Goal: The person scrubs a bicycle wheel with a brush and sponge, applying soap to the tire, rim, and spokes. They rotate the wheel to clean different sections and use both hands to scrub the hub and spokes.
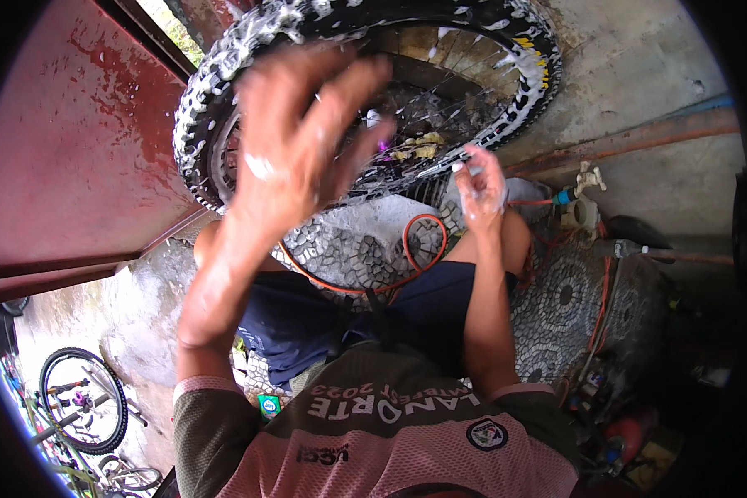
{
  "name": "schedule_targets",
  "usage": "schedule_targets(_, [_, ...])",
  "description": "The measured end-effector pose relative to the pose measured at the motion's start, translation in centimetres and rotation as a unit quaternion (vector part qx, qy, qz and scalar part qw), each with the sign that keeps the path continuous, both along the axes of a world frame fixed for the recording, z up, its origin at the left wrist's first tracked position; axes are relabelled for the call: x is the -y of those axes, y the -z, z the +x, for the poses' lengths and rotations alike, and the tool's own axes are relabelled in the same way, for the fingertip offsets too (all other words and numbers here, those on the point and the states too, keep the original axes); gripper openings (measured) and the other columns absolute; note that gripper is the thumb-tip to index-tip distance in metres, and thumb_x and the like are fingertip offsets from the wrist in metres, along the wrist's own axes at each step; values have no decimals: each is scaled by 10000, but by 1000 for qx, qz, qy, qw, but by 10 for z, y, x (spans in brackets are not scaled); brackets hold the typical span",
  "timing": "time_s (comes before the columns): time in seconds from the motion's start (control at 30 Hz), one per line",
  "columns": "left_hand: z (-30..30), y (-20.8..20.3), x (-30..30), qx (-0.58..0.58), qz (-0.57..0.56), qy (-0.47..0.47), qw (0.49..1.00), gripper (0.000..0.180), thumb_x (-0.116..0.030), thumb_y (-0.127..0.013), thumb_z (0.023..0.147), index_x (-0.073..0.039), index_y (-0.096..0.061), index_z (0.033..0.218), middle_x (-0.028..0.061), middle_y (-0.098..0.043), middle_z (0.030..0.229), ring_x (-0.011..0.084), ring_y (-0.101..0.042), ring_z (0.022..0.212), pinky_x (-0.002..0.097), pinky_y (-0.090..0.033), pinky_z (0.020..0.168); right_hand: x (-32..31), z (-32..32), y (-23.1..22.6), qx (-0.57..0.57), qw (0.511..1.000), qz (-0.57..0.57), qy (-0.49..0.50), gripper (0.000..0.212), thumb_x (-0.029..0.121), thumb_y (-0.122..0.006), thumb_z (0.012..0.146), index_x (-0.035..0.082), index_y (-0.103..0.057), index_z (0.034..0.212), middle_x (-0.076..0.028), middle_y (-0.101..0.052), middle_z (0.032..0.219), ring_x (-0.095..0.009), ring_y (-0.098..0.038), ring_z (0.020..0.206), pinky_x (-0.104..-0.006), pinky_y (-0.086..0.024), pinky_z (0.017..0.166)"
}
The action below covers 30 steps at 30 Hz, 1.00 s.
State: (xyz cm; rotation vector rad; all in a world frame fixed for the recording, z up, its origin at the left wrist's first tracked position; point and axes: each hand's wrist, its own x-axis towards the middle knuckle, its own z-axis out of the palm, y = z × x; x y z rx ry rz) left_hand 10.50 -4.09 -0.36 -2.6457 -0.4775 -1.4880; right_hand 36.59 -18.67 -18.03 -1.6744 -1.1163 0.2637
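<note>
Wheel (pixel 533 95): far centre, right of the panel (pixel 83 124).
Left hand (pixel 295 137): above the wheel's left part.
Right hand (pixel 483 189): just beside the wheel's near right edge.
Hose (pixel 332 287): on the floor (pixel 349 249), nearer than the wheel.
Faucet (pixel 588 178): right of the right hand.
Bicycle (pixel 83 400): near left.

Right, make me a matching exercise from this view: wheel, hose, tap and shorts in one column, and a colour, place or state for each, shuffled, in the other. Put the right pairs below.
Things:
1. Wheel
2. Hose
3. Tap
4. Shorts

Places, colours, states:
A. Dark blue
B. Streaked with white foam
C. On the person's right, near the wall
D. Orange, with a loop in it

Right pairs: 1-B, 2-D, 3-C, 4-A
</note>
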Motion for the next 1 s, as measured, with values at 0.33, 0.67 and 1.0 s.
schedule_targets(0.33, [21,140,27,-137,-473,-64,868,461,-246,-835,884,-15,-669,1246,190,-731,1198,365,-709,1131,439,-556,943,-43,24,-15,147,962,-85,-215,526,281,-822,916,102,-635,1374,-77,-725,1280,-211,-687,965,-342,-562,780])
schedule_targets(0.67, [14,174,24,-61,-518,-57,851,397,-208,-834,877,-5,-696,1190,201,-725,1086,359,-661,1064,439,-520,956,-64,12,-33,-197,921,-109,-319,254,72,-763,958,-6,-689,1188,-99,-733,1234,-123,-687,991,-268,-559,797])
schedule_targets(1.0, [5,176,24,55,-565,27,823,361,-150,-805,926,-2,-660,1221,148,-733,1099,256,-692,1025,384,-544,939,-83,-17,-111,-167,899,-57,-401,329,1,-702,971,38,-700,1298,-62,-663,1274,-62,-599,827,-225,-470,647])
